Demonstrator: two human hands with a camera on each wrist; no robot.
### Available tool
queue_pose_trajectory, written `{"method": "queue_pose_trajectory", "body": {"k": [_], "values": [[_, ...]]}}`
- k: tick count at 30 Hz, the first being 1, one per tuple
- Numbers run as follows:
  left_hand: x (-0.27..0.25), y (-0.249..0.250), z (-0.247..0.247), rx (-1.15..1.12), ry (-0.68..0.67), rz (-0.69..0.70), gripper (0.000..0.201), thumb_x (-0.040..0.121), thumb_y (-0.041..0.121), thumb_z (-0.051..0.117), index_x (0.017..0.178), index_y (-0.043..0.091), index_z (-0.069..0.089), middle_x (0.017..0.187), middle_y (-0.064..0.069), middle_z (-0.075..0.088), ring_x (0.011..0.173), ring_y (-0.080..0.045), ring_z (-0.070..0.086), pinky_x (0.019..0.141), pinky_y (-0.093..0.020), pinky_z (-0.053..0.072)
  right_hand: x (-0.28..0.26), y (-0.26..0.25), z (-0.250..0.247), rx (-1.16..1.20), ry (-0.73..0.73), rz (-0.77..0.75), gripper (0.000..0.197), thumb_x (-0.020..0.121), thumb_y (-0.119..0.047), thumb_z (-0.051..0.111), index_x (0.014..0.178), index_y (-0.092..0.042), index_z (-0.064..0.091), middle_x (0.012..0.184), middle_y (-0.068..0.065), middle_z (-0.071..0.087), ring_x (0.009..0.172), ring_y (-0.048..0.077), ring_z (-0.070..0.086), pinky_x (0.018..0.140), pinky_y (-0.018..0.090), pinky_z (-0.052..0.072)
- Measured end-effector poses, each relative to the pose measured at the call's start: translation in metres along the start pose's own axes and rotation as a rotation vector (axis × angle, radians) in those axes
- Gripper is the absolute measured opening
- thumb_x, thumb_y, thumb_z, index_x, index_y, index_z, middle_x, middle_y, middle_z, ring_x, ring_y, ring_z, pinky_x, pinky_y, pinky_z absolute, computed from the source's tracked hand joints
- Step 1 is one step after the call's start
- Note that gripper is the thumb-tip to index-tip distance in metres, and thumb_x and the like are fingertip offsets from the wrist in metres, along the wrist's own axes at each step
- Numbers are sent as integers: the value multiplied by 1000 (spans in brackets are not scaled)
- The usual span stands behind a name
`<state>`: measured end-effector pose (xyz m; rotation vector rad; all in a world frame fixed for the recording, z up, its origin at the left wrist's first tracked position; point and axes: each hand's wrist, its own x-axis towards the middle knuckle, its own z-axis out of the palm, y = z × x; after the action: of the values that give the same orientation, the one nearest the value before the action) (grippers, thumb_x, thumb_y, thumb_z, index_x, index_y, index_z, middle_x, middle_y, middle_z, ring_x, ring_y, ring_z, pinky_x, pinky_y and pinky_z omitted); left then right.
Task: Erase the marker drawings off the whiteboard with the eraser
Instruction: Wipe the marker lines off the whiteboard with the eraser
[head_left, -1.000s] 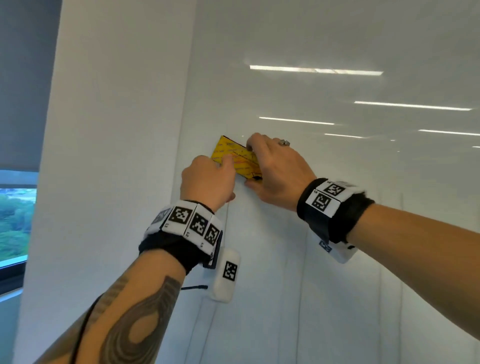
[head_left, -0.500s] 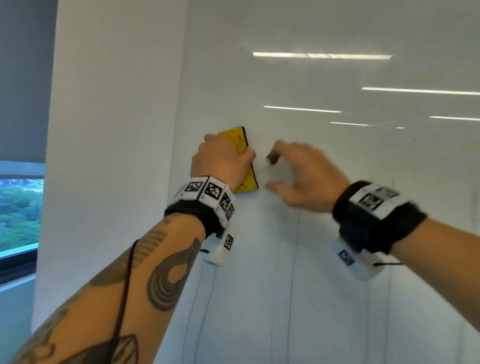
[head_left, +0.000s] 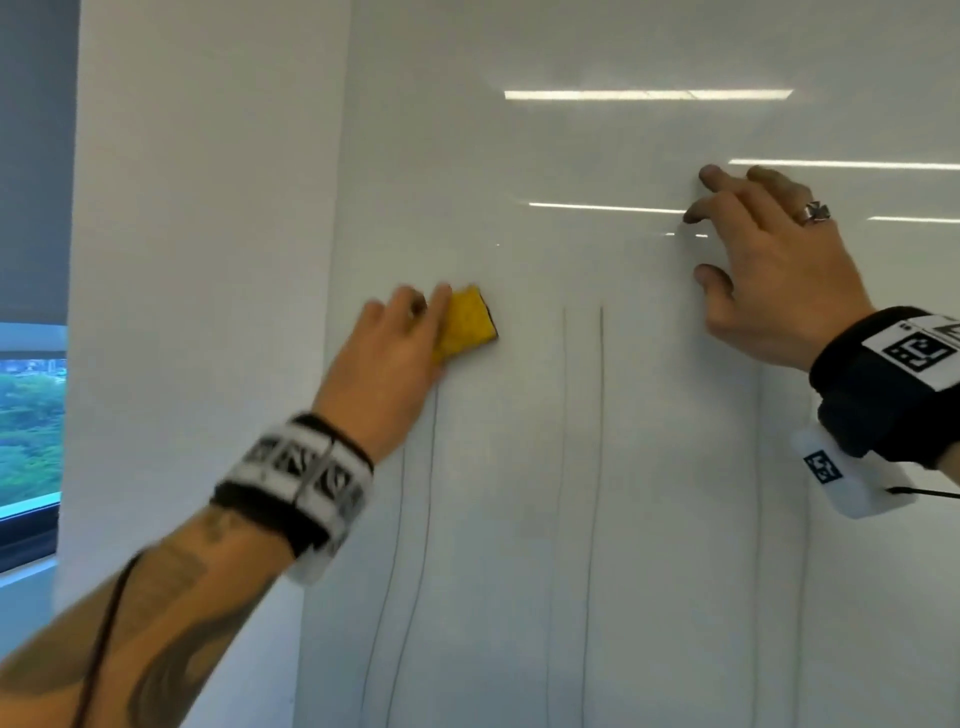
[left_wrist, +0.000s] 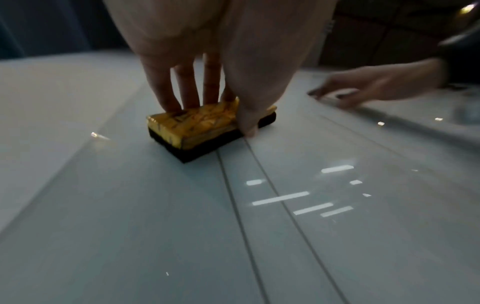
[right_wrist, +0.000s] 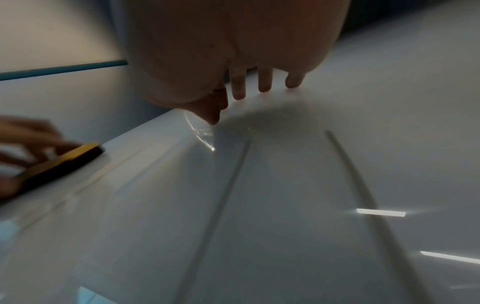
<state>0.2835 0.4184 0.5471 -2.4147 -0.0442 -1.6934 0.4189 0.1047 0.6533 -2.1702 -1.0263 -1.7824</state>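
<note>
Here my left hand (head_left: 387, 364) grips the yellow eraser (head_left: 467, 326), fingers on its far edge and thumb on the near one, dark felt face flat against the whiteboard (head_left: 519, 467) near its left edge. My right hand (head_left: 769, 275) holds nothing (a ring on one finger), spread fingertips touching the board well to the right. Thin vertical marker lines (head_left: 601, 415) run down between and below my hands.
</note>
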Motion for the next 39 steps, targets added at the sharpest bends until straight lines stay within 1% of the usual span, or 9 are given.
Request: {"method": "queue_pose_trajectory", "body": {"k": [3, 7, 10, 12, 20, 25, 29, 36, 39], "values": [[-54, 9, 21, 6, -9, 121, 76, 82, 5, 77, 150, 5, 42, 122, -14, 52, 93, -32, 48, 79, -44, 53, 0, -1, 3, 10, 33, 3, 48, 82, -15, 63, 128, -18, 49, 157, 0, 39, 146, 34, 29, 104, 56, 37], [-2, -9, 11, -75, 85, -32, 73, 82, 10, 78, 148, 9, 47, 119, -19, 53, 94, -37, 50, 75, -45, 52, 0, -5, 1, 15, 54, 4, 46, 80, -25, 50, 126, -19, 49, 155, 0, 41, 146, 34, 30, 103, 57, 38], [44, -19, 1, -167, 121, -178, 70, 85, 16, 77, 149, 14, 47, 124, -17, 51, 103, -36, 50, 82, -41, 46, 1, -4, 1, 18, 45, 13, 43, 84, -18, 57, 126, -18, 50, 156, 0, 40, 146, 35, 29, 106, 57, 37], [38, -16, 3, -203, 135, -148, 71, 84, 15, 78, 148, 16, 49, 122, -15, 52, 104, -34, 50, 83, -40, 47, 1, -3, 2, 10, 30, 15, 45, 84, -13, 64, 126, -18, 50, 156, 1, 41, 146, 35, 30, 107, 55, 35], [-153, 2, 44, -316, -96, 93, 76, 74, 5, 85, 143, 19, 54, 114, 1, 54, 97, -22, 52, 82, -37, 53, 0, -8, 3, 27, 43, 24, 43, 83, -10, 60, 125, -16, 52, 154, 2, 43, 144, 36, 31, 108, 51, 33], [-69, -20, 25, -271, 14, 27, 69, 77, 9, 83, 141, 14, 57, 109, -6, 54, 95, -28, 51, 81, -37, 48, 3, -11, 2, 27, 47, 23, 40, 83, -9, 60, 121, -17, 53, 153, 2, 43, 144, 37, 32, 109, 53, 34], [-15, -23, 18, -274, 123, -32, 69, 78, 10, 82, 142, 15, 56, 109, -8, 53, 98, -26, 48, 85, -25, 36, 1, -10, 2, 44, 40, 23, 37, 85, -8, 60, 120, -15, 53, 154, 3, 42, 144, 36, 31, 111, 52, 33], [-163, 30, 53, -389, -108, 54, 67, 77, 8, 83, 139, 17, 58, 111, 1, 53, 96, -23, 51, 79, -43, 53, -3, -9, -1, 65, 21, 24, 32, 85, -5, 59, 116, -13, 55, 155, 2, 42, 147, 32, 29, 113, 48, 28], [-144, 24, 52, -370, -84, 85, 66, 77, 10, 83, 138, 16, 59, 108, 0, 53, 93, -23, 50, 76, -44, 52, -3, -12, -1, 58, 14, 21, 31, 85, -4, 59, 115, -13, 55, 155, 3, 42, 147, 34, 29, 113, 50, 29]]}}
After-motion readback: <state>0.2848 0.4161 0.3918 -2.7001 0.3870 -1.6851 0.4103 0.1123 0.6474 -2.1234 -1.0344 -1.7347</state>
